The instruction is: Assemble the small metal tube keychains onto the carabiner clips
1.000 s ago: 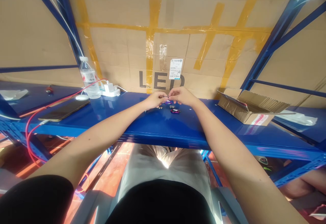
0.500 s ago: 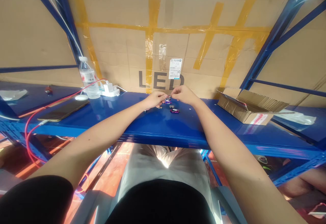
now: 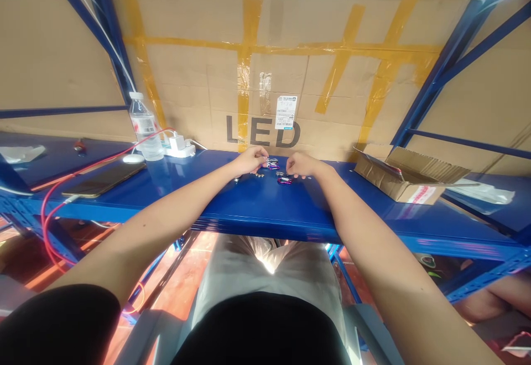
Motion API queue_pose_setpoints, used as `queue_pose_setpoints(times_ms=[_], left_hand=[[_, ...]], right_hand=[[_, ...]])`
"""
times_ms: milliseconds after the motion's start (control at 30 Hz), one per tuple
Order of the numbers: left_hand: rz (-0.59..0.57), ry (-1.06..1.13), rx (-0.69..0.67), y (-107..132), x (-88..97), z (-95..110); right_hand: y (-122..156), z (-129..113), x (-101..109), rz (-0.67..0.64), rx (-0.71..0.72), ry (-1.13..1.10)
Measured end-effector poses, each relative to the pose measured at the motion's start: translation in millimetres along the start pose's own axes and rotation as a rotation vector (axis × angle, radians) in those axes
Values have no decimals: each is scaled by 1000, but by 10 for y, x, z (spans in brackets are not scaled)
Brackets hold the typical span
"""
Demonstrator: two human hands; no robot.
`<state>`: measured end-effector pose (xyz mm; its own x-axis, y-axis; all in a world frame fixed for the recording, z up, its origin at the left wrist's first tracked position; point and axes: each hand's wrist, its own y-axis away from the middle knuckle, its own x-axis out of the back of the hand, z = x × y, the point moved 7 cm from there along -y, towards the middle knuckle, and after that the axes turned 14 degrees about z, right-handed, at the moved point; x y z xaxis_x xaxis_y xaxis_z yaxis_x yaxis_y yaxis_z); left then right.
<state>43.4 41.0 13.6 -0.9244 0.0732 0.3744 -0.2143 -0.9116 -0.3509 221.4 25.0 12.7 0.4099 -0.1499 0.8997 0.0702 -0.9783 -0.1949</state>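
Note:
My left hand point(image 3: 251, 160) is closed in a pinch at the left end of a shiny metal-and-purple piece point(image 3: 271, 163), which looks like a small carabiner-shaped part. What its fingertips grip is too small to make out. My right hand point(image 3: 302, 165) is lowered to the tabletop with its fingers curled together, over tiny metal parts point(image 3: 279, 174). Anything inside its pinch is hidden. Just below these fingertips lies a second purple piece point(image 3: 284, 181). Small gold-coloured bits point(image 3: 259, 175) are scattered below my left hand.
The blue metal table point(image 3: 261, 204) ends close to my lap. An open cardboard box point(image 3: 409, 180) stands at the right. At the left are a water bottle point(image 3: 146, 127), a phone point(image 3: 103, 180), a white power strip point(image 3: 180, 148) and a red cable point(image 3: 45, 215). Cardboard point(image 3: 199, 88) walls the back.
My right hand has drawn away from my left hand and come down to the small parts on the table. My left hand has shifted slightly left and up.

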Motion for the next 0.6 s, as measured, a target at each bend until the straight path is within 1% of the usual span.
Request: queue_pose_setpoints(times_ms=[67,133,233,300,433,600], left_hand=[[-15,-10,5,-12,7,-25],[-20,-76,-20,-29,31,-43],[-6,-298,-156,-49,93,-23],[-23,-429,-243,-50,117,-13],[-85,-565,-311,-41,136,-32],[-218,-702,-414,10,47,-11]], right_hand=[[6,-3,-16,-22,-2,21],[12,-16,6,-13,5,25],[20,-49,101,70,22,8],[31,-71,165,130,32,-9],[53,-99,208,175,35,-28],[33,-81,193,170,26,-37]])
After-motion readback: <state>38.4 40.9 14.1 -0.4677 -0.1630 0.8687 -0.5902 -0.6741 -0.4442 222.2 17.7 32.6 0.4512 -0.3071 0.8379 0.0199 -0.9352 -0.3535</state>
